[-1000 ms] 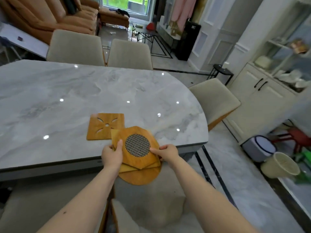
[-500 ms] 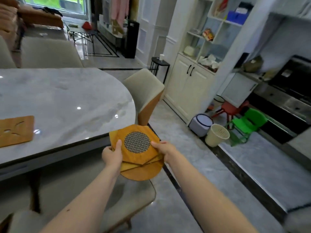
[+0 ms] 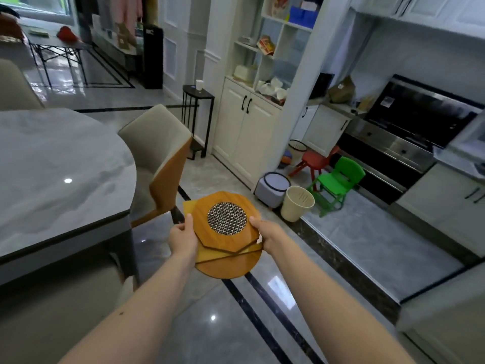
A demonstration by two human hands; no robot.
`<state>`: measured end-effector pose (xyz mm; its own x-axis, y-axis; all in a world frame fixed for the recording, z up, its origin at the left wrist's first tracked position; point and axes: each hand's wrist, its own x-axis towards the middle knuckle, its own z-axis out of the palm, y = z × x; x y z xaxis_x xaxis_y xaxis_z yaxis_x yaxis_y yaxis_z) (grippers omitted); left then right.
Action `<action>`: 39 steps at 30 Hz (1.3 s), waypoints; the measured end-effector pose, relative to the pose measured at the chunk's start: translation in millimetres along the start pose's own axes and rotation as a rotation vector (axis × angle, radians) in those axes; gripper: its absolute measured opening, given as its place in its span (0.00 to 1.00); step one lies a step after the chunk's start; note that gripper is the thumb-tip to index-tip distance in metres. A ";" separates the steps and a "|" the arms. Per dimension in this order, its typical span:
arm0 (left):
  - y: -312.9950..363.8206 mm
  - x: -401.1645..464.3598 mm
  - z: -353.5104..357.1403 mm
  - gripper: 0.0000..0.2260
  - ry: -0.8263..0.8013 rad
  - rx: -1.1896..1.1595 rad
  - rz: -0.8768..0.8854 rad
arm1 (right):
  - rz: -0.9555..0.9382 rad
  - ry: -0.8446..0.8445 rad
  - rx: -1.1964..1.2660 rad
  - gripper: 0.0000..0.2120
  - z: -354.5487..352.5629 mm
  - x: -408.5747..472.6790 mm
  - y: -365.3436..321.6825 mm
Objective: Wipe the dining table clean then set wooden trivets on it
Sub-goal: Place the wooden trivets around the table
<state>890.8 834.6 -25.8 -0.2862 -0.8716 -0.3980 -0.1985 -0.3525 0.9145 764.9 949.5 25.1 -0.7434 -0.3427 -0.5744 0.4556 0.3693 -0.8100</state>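
Observation:
I hold a stack of wooden trivets (image 3: 225, 248) over the floor, to the right of the dining table (image 3: 60, 185). The top trivet is many-sided with a round metal mesh in its middle; a square one and a round one lie under it. My left hand (image 3: 182, 236) grips the stack's left edge with the thumb on top. My right hand (image 3: 270, 233) grips its right edge, thumb on top as well. The table's grey marble top fills the left of the view, and no trivet shows on the part I see.
A beige and orange dining chair (image 3: 160, 158) stands at the table's rounded end. Ahead are white cabinets (image 3: 246, 135), a small black side table (image 3: 198, 111), a grey stool (image 3: 273, 189), a cream bin (image 3: 298, 207), a green child's chair (image 3: 338, 185) and an oven (image 3: 409, 132).
My view has swung right, away from the table toward the kitchen. The square trivet lying on the table has left the view. Both hands keep the same hold on the stack.

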 end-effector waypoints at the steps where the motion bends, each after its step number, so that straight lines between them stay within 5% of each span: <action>1: 3.3 10.1 15.3 0.17 -0.014 -0.004 -0.004 | 0.008 0.008 -0.007 0.23 -4.1 13.0 -8.2; 16: 85.0 155.0 159.8 0.14 -0.018 0.007 0.047 | 0.022 0.108 0.123 0.21 -7.6 188.5 -131.1; 23: 119.7 230.0 212.1 0.16 0.057 -0.026 0.052 | 0.024 0.015 0.089 0.20 10.6 280.5 -198.3; 32: 190.5 330.2 237.9 0.16 0.363 -0.105 0.075 | -0.029 -0.236 -0.068 0.22 91.5 377.1 -313.1; 39: 219.8 393.4 153.8 0.16 0.719 -0.158 0.052 | -0.045 -0.510 -0.231 0.22 229.1 394.3 -344.0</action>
<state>590.4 466.7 7.5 0.4046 -0.8774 -0.2580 -0.0484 -0.3022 0.9520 427.2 489.5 50.2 -0.4029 -0.7155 -0.5707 0.2673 0.5044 -0.8211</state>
